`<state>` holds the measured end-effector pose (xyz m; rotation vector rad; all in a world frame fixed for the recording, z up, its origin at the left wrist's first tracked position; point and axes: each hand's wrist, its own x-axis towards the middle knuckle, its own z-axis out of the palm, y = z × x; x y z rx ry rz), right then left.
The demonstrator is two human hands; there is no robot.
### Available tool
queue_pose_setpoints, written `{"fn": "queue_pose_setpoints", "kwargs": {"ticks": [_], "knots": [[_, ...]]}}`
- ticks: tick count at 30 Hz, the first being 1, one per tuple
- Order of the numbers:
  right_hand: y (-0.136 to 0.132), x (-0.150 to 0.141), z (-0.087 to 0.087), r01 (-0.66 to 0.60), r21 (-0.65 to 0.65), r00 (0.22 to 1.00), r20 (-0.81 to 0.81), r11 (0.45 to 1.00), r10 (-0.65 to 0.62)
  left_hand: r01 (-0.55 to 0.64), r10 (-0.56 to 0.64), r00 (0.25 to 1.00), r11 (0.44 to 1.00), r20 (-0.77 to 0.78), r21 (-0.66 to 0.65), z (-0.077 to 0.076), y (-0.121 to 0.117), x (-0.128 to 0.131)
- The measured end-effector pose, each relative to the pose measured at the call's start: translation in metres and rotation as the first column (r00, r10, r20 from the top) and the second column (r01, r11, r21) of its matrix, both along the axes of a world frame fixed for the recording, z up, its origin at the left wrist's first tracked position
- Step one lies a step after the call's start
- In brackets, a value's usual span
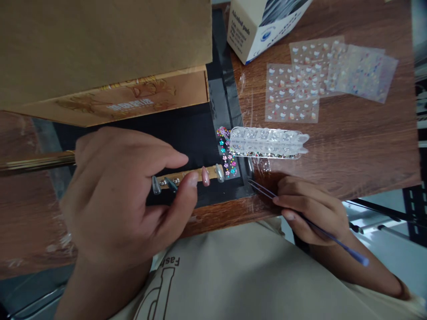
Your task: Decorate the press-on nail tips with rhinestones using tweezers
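My left hand (126, 195) is closed on a wooden stick (196, 172) that carries several false nails, pinching it between thumb and fingers over a black mat (187, 133). My right hand (312, 209) grips purple tweezers (263, 190), whose tips point at the mat's right edge. Just above the tips lie a strip of small coloured flower stickers (227, 153) and a clear plastic case of rhinestones (268, 142).
Brown cardboard boxes (100, 53) lie at the upper left on the wooden table (363, 146). A white alcohol pad box (256, 26) stands at the top. Sheets of nail stickers (316, 75) lie at the upper right. The table's front edge runs just before my torso.
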<state>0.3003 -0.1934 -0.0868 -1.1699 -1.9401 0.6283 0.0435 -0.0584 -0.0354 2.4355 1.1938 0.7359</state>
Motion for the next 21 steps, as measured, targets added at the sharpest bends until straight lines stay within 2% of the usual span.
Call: {"fn": "queue_pose_setpoints", "kwargs": {"ticks": [5,12,17,21], "knots": [[-0.001,0.002,-0.004,0.033,-0.003,0.999,-0.024,0.999,-0.033,-0.014,0.014,1.0,1.0,0.011,-0.024,-0.001,0.0,-0.001],[-0.004,0.005,-0.01,0.04,-0.019,0.985,-0.166,0.999,-0.043,0.033,-0.033,0.999,0.999,0.013,0.03,0.0,0.001,-0.002],[-0.006,0.005,-0.011,0.085,-0.004,0.984,-0.155,0.996,-0.084,0.034,-0.034,0.999,0.999,0.002,0.036,-0.001,0.002,-0.001],[-0.007,0.006,-0.013,0.067,-0.023,0.987,-0.146,0.997,-0.07,0.053,-0.053,0.999,0.997,0.001,0.055,-0.001,0.002,-0.001]]}}
